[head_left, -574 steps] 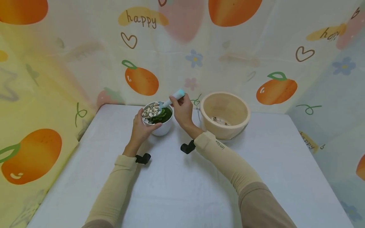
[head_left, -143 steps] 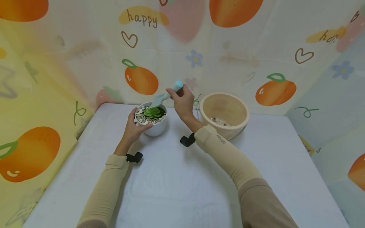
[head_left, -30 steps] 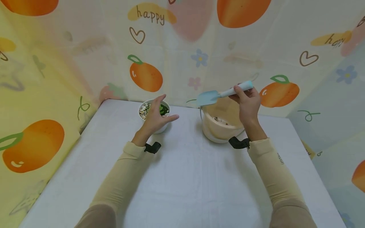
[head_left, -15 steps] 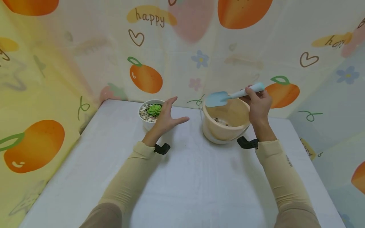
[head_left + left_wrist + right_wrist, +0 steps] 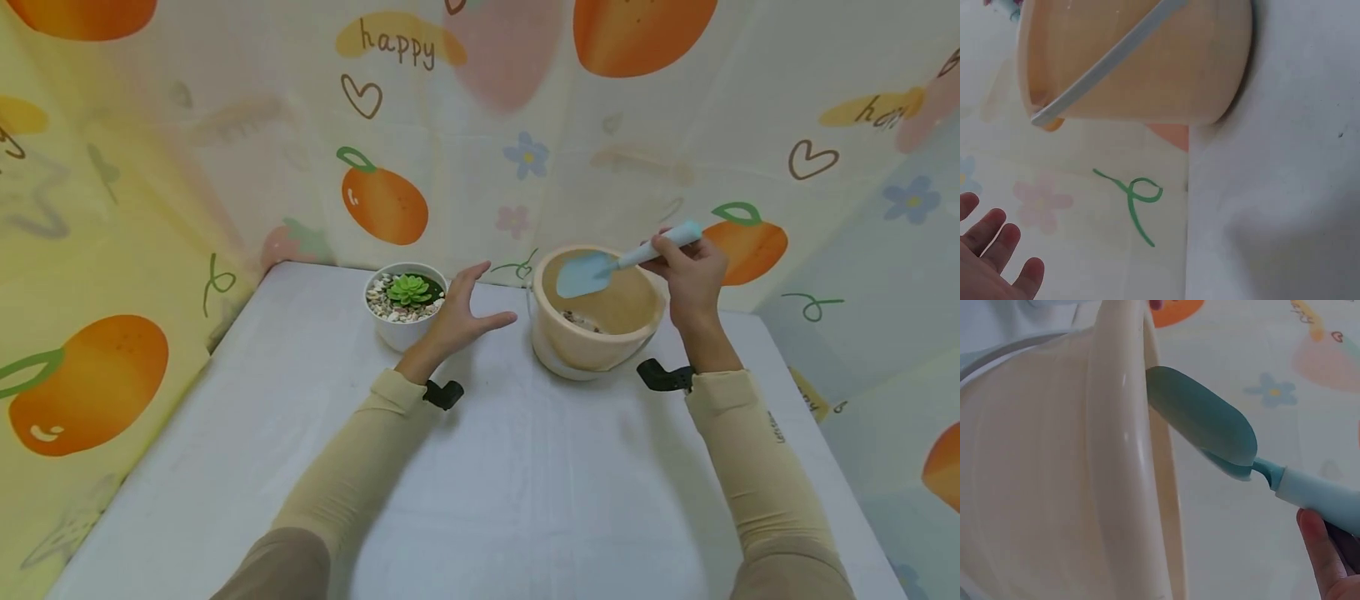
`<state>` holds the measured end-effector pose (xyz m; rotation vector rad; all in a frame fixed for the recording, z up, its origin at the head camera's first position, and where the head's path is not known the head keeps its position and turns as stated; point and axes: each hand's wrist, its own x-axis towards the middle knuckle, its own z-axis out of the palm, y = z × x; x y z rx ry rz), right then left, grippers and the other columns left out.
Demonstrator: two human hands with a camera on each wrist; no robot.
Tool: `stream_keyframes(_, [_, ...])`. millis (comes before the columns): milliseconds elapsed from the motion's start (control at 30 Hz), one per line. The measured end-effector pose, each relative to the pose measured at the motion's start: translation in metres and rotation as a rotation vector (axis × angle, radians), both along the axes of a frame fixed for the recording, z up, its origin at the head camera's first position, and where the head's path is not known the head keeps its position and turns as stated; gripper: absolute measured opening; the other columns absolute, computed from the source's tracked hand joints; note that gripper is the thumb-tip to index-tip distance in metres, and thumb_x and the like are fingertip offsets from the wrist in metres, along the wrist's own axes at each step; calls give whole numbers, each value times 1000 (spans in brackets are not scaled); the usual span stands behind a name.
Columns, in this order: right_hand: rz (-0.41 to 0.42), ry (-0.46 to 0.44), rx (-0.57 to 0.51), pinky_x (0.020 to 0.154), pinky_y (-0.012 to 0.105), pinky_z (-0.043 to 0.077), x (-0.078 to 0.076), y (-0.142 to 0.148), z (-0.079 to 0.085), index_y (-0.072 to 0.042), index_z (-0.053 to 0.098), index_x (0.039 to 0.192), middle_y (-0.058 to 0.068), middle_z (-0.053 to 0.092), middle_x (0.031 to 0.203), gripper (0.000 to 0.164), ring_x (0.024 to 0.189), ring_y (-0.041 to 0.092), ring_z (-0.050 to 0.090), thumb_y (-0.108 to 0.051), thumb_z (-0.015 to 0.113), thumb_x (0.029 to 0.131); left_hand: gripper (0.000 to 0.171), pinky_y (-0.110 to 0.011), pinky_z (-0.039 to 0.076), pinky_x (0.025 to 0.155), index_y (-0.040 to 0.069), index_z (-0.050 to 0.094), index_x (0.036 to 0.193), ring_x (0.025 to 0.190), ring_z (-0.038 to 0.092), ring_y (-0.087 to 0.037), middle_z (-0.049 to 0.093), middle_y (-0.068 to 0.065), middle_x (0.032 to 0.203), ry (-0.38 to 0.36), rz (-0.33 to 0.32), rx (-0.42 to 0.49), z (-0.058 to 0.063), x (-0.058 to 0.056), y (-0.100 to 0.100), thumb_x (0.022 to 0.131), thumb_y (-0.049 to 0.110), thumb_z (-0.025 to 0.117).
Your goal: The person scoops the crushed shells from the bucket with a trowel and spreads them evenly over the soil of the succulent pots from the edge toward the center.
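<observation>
A light-blue trowel [image 5: 587, 275] is gripped by its handle in my right hand [image 5: 693, 279]; its blade hangs over the mouth of a cream bucket [image 5: 577, 354]. In the right wrist view the blade of the trowel [image 5: 1210, 419] dips past the bucket's rim [image 5: 1125, 456]. A few pebbles [image 5: 585, 321] lie on the bucket's floor. My left hand [image 5: 453, 321], thumb and fingers spread, holds nothing between the white pot [image 5: 397, 333] and the bucket. Inside the pot, a green succulent [image 5: 409, 290] sits among pale pebbles [image 5: 382, 304], with a dark green patch at the right.
Both containers stand near the back of a table with a white cloth [image 5: 487, 500]. Behind it hangs a printed backdrop [image 5: 465, 125] with oranges and flowers. The bucket has a grey bail handle [image 5: 1113, 59] hanging down its side.
Over the last second, my left hand has left the pot and moved right toward the bucket. Earlier the trowel spread pebbles around the succulent; now it is above the bucket, shifted right and slightly lower.
</observation>
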<state>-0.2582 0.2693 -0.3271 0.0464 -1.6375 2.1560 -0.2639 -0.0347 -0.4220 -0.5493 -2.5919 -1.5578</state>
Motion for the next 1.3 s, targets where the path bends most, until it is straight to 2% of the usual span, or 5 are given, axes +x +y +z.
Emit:
stream_keyframes(400, [21,-68,253,63,21,58,-3,4,-5,-7,70,84,-4,69,75,5,67,9,70,-2,71,84,94,-52,27,118,13,28,154,146,27,-27,29,-9,157,-32,-39,-25,-9,-6,19,80,40,78])
stream_keyframes(667, [69,-123,394,65,18,57,-13,11,-12,2,65,93,-9,67,76,10,70,4,68,-2,70,85,94,-50,27,118,11,27,153,146,28,-27,30,-9,157,-58,-61,-32,-13,-10,29,80,40,79])
stream_keyframes(967, [118,-204,724,68,15,56,-19,11,-18,13,61,110,-17,59,76,30,74,-3,60,-9,66,90,95,-48,29,118,10,28,153,145,28,-27,34,-10,155,-30,-90,-29,-13,-12,45,79,37,80])
stream_keyframes(1133, [100,-213,884,67,13,52,-23,10,-21,8,65,110,-3,64,83,29,74,-1,58,-13,65,90,95,-49,29,117,10,29,152,144,30,-26,36,-10,154,-6,-94,-23,-12,-13,54,78,36,81])
stream_keyframes(1300, [84,-229,1043,71,23,47,-29,7,-26,4,67,107,20,68,97,27,79,15,56,-13,61,87,97,-47,29,118,11,28,153,145,29,-25,35,-10,154,-10,-89,-18,-10,-13,63,77,38,81])
